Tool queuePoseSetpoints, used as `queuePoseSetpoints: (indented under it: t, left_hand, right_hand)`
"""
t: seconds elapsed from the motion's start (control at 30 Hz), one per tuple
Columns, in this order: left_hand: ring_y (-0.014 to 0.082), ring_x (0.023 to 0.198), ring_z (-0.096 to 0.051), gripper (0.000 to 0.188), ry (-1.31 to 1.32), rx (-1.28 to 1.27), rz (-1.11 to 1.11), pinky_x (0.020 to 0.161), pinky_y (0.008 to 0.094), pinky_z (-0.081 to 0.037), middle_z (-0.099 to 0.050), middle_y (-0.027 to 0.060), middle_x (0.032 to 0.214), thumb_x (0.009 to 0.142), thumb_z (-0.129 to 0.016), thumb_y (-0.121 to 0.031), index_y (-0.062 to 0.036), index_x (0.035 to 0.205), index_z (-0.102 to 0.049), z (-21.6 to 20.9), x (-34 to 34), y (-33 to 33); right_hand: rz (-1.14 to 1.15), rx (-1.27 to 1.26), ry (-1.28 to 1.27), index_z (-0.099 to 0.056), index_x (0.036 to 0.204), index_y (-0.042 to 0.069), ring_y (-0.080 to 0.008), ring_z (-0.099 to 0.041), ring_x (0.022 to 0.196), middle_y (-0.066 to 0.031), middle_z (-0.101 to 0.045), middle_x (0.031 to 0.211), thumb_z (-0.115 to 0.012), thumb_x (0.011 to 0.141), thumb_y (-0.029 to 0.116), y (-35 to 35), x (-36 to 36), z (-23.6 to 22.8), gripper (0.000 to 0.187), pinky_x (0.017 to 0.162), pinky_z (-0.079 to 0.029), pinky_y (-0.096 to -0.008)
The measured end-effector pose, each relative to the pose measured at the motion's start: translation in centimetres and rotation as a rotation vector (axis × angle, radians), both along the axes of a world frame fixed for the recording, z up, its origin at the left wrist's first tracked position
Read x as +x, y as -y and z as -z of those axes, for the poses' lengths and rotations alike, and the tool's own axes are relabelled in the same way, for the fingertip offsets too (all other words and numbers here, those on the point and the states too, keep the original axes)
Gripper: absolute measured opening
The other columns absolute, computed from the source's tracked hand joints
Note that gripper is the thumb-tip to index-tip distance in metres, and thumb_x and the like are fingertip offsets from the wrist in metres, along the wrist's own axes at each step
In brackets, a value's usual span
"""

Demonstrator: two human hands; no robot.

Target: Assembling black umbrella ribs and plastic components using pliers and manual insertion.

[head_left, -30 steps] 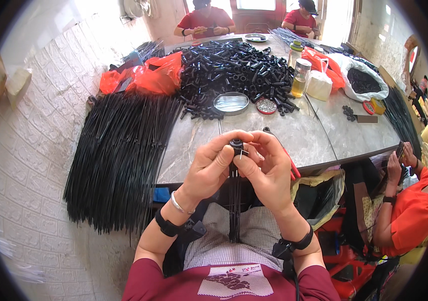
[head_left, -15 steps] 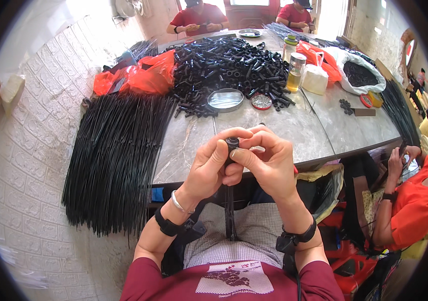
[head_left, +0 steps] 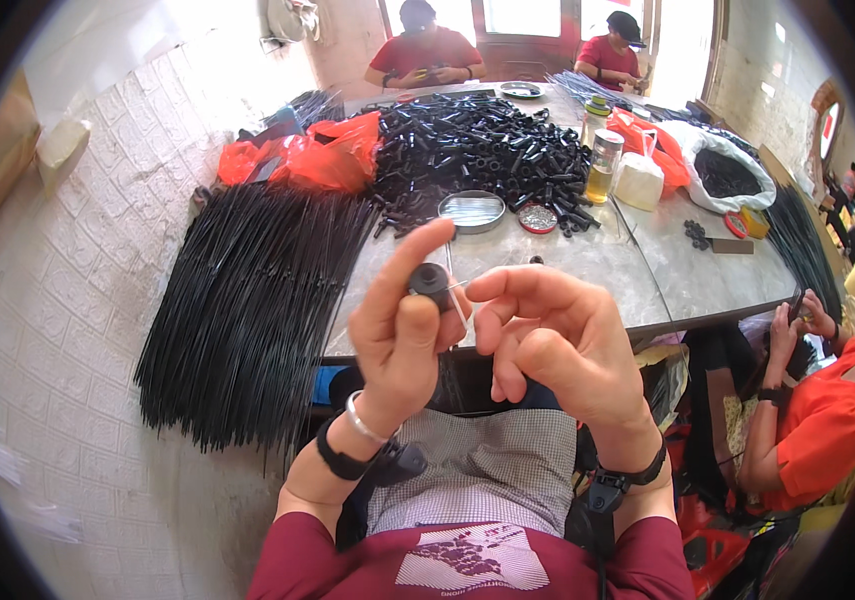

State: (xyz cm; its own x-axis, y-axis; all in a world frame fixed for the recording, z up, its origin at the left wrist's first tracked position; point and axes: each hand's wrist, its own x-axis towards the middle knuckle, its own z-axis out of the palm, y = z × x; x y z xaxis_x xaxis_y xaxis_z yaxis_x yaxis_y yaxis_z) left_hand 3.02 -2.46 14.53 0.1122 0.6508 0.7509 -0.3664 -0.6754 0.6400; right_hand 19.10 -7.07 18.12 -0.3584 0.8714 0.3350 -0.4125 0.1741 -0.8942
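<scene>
My left hand (head_left: 402,320) grips a black cylindrical part (head_left: 428,283) between thumb and fingers, its round end with a centre hole facing up. The index finger of that hand is raised off it. A thin pale strand or pin (head_left: 456,298) shows at the part's right side; its exact kind is too fine to make out. Close to the right of the part, my right hand (head_left: 562,330) has bent, spread fingers, with the thumb apart and nothing visible between them. Its index fingertip is near the strand. Below the left hand, the lower end of the part is mostly hidden.
A heap of black tubular parts (head_left: 487,140) covers the table's middle, behind a round tin (head_left: 471,228) of thin pins and a red-rimmed dish (head_left: 537,219). Thin black rods (head_left: 257,300) overhang the left edge. A jar (head_left: 602,170) stands right. A co-worker (head_left: 812,420) sits close at right.
My hands have parted: the right hand has let go and moved slightly right. The left hand has raised its index finger and still holds the black part. The view has shifted a little.
</scene>
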Motion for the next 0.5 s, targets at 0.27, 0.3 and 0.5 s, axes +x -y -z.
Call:
queuePoseSetpoints:
  t: [0.27,0.3,0.5]
  left_hand:
    - [0.0044,0.061,-0.050,0.055,-0.094,0.062,-0.156,0.054,0.0201,-0.040,-0.054,-0.0023,0.069,0.096,-0.053,-0.041,0.0018,0.131,-0.052,5.5,-0.3,0.6]
    - [0.0045,0.061,-0.050,0.054,-0.116,0.096,-0.186,0.054,0.0202,-0.040,-0.055,-0.0019,0.068,0.096,-0.053,-0.040,0.0022,0.131,-0.052,5.8,-0.2,0.5]
    - [0.0053,0.061,-0.052,0.046,-0.102,0.077,-0.122,0.056,0.0208,-0.042,-0.056,-0.0004,0.066,0.097,-0.054,-0.030,0.0033,0.129,-0.053,8.0,-0.6,0.0]
  right_hand:
    - [0.026,-0.190,0.118,-0.060,0.100,-0.005,-0.0061,-0.060,0.062,-0.0066,-0.066,0.084,-0.067,0.089,0.016,0.0,-0.3,1.9,0.025,0.051,-0.047,-0.0178]
    - [0.042,-0.206,0.170,-0.060,0.098,-0.004,-0.0060,-0.060,0.061,-0.0066,-0.067,0.083,-0.069,0.088,0.016,0.0,-0.4,1.9,0.024,0.050,-0.046,-0.0179]
    - [0.029,-0.285,0.307,-0.060,0.096,-0.004,-0.0060,-0.060,0.058,-0.0060,-0.067,0.078,-0.071,0.085,0.014,-1.2,0.1,3.4,0.024,0.048,-0.046,-0.0186]
